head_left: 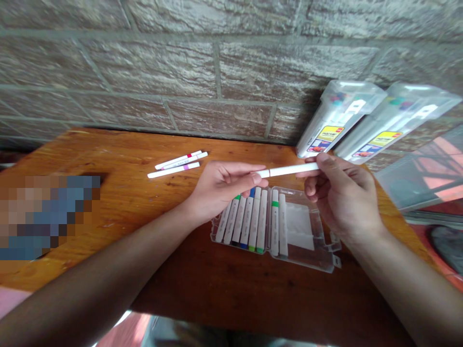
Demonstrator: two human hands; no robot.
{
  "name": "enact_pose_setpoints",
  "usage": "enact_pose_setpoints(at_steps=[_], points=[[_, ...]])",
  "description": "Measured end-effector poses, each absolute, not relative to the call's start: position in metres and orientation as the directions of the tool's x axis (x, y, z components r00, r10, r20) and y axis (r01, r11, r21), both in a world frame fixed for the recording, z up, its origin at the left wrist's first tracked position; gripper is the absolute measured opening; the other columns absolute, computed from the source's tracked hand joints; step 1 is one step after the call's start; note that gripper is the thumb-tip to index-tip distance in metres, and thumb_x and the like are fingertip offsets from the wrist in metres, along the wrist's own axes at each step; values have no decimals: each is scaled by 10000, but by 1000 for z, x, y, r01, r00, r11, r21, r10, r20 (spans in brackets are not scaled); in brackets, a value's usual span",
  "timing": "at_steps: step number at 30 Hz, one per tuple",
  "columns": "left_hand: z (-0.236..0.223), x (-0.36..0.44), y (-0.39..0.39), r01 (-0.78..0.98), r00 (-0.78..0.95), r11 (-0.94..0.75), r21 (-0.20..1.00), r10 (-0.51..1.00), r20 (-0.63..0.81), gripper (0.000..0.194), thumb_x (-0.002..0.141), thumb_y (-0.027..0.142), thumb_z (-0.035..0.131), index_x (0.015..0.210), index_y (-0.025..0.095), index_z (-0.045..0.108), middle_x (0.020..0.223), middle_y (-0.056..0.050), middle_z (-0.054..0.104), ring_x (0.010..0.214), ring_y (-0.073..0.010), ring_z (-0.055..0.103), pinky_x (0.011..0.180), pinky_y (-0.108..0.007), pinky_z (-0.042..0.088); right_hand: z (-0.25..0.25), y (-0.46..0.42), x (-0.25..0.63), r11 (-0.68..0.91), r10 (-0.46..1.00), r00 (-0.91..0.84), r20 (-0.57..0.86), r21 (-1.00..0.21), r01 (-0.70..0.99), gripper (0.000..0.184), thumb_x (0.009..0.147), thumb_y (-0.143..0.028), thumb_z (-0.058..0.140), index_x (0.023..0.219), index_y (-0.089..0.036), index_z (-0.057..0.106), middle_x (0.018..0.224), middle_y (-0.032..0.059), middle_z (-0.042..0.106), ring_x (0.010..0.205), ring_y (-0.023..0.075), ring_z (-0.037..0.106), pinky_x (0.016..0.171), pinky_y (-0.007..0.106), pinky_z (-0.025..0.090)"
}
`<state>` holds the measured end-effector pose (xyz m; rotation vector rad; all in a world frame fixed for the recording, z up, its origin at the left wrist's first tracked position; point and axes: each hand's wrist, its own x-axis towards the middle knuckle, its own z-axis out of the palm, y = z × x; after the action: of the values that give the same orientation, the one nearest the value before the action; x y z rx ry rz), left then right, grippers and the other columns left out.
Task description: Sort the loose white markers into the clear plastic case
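Note:
A white marker (292, 169) with a thin dark ring near its left end is held level above the table. My left hand (226, 185) pinches its left end, and my right hand (342, 193) grips the right end between thumb and fingers. Below them an open clear plastic case (307, 261) lies on the wood. Several white markers (249, 221) with black, blue and green ends sit side by side in its left half, partly hidden by my left hand. Two more, one a green-banded marker (275, 224), lie in the right half beside a white paper (299, 226).
Three loose markers (173, 170) with red and purple bands lie left of my hands on the wooden table (126, 154). Two clear marker boxes (379, 137) lean against the stone wall (217, 67) at right. A pixelated patch covers the table's left side.

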<state>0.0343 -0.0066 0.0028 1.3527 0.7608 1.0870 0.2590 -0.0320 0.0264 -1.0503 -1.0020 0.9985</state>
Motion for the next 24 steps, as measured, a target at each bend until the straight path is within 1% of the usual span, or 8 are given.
enact_pose_setpoints(at_steps=[2,4,9,12,15,20,24], points=[[3,34,-7,-155,343,-115,981,925,162,367,837,380,878,1144,182,845,925,-106,853,720,-146,713,624,-240,525,26,-33,258,191,960,234,152,-969,-153,262,816,-434,879,804,-182,809,689,46,767,407,89,520,329,203,382],[3,34,-6,-149,321,-116,982,934,159,373,819,384,888,1125,175,848,897,-99,848,706,-146,710,615,-239,521,26,-34,257,190,961,231,153,-971,-146,252,825,-430,875,794,-191,801,698,46,773,409,90,518,330,204,384],[2,36,-5,-172,293,-107,979,944,155,327,775,362,914,1027,161,857,836,-73,827,651,-125,676,601,-231,513,25,-35,256,207,958,227,176,-971,-122,245,835,-435,872,813,-201,804,725,45,789,409,90,523,333,211,386],[3,37,-4,-187,285,-104,977,946,156,286,749,321,929,970,156,851,749,-35,784,600,-100,625,565,-213,485,25,-36,256,203,962,211,175,-972,-121,246,841,-428,871,815,-192,803,724,44,792,406,86,534,343,206,400],[3,36,-4,-183,286,-104,978,946,154,255,753,295,926,947,152,844,697,-12,745,580,-89,597,545,-201,463,25,-37,256,192,966,200,165,-973,-125,239,840,-417,875,832,-187,809,736,47,800,419,88,559,359,200,423],[4,37,-4,-175,283,-107,979,947,154,252,734,309,936,894,144,834,683,-13,730,578,-94,592,543,-206,458,24,-38,256,209,963,194,188,-973,-94,219,861,-411,856,854,-195,820,742,48,799,430,94,564,368,206,436],[4,38,-4,-157,267,-95,983,954,135,268,731,351,931,862,145,820,637,-4,697,557,-102,581,531,-218,449,20,-38,258,216,964,177,199,-973,-79,201,898,-387,829,821,-203,806,742,41,786,450,100,571,386,217,436]])
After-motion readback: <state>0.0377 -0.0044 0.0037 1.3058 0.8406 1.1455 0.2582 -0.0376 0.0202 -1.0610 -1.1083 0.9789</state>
